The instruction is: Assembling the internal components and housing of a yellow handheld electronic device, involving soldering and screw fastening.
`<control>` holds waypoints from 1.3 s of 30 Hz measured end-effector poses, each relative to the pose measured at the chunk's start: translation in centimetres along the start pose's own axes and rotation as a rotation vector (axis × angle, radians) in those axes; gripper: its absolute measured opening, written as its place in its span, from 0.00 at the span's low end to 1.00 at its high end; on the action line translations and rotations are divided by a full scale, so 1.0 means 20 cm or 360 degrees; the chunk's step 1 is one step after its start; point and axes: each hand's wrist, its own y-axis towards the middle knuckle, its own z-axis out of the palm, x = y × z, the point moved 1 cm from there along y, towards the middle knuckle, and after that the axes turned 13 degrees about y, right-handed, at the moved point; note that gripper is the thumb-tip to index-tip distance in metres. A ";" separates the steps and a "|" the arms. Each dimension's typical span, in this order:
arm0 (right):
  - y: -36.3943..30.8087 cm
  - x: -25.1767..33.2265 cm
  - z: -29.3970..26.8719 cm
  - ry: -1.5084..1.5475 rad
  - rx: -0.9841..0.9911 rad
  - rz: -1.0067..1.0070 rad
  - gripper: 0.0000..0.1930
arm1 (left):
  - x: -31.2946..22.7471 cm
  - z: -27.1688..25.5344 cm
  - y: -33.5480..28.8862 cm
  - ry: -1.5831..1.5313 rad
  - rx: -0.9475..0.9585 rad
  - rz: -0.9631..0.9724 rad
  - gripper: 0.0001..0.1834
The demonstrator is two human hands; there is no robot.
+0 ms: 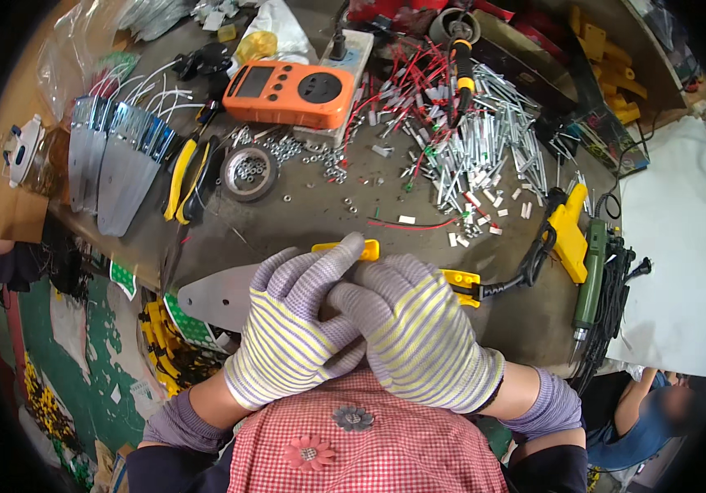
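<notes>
My left hand (291, 324) and my right hand (427, 337), both in striped knit gloves, meet close to my body at the table's near edge. Their fingers are bent and pressed together, and what sits between them is hidden. From beneath my left hand a flat grey metal blade (217, 294) with small holes sticks out to the left. A yellow plastic piece (369, 250) shows just beyond my fingertips. To the right of my right hand, a yellow handle part (461, 287) joins a black cable (526, 267).
Beyond my hands lie loose nuts, a tape roll (249, 173), yellow-handled pliers (180, 181) and an orange multimeter (290, 93). A heap of metal rods (493, 123) and red wires spreads at the back. Grey blades (127, 181) stand left; a green electric screwdriver (591, 275) lies right.
</notes>
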 end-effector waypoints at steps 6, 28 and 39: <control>-0.05 -0.02 -0.04 -0.0136 0.0064 -0.0297 0.18 | 0.01 0.01 -0.01 0.0069 0.0012 0.0074 0.20; -0.47 -0.91 -1.26 -0.1368 0.0601 -0.0207 0.17 | 0.00 0.04 -0.04 0.0243 0.0066 0.0129 0.24; -0.39 -0.24 -0.36 0.1810 -0.1323 0.0181 0.29 | 0.00 0.04 -0.04 0.0301 -0.0008 0.0201 0.26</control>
